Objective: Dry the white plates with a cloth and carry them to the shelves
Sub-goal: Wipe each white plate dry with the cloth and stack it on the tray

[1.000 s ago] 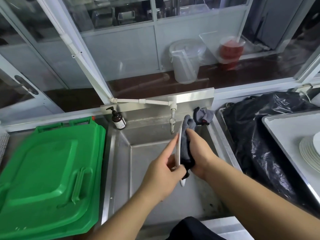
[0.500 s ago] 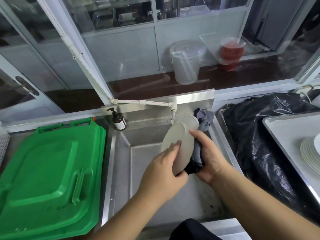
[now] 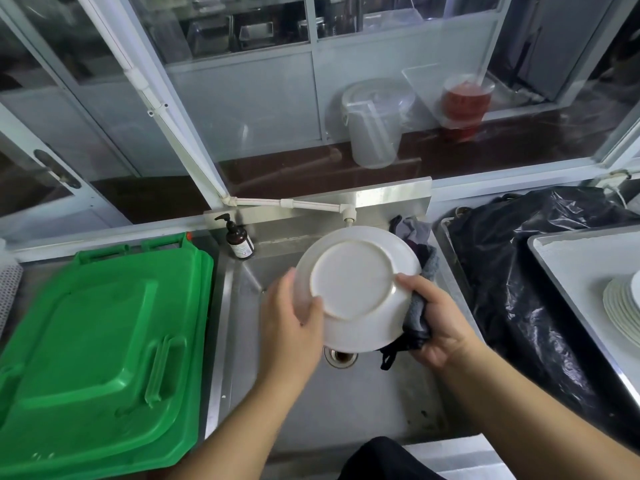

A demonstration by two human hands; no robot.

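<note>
A white plate (image 3: 356, 282) is held over the steel sink (image 3: 346, 403), its underside with the foot ring turned up toward me. My left hand (image 3: 291, 323) grips its left rim, thumb on the underside. My right hand (image 3: 440, 323) holds the right rim, thumb on top, with a grey cloth (image 3: 417, 313) bunched between palm and plate; most of the cloth is hidden under the plate. A stack of white plates (image 3: 621, 306) lies on a tray at the far right edge.
A green plastic bin lid (image 3: 97, 351) lies left of the sink. A soap pump bottle (image 3: 239, 240) stands at the sink's back left corner under the white tap pipe (image 3: 311, 204). A black plastic bag (image 3: 519, 271) fills the space right of the sink. Glass panels stand behind.
The plate has turned from edge-on to flat, its underside now facing up. My right hand with the cloth has slid from the plate's face to its right rim.
</note>
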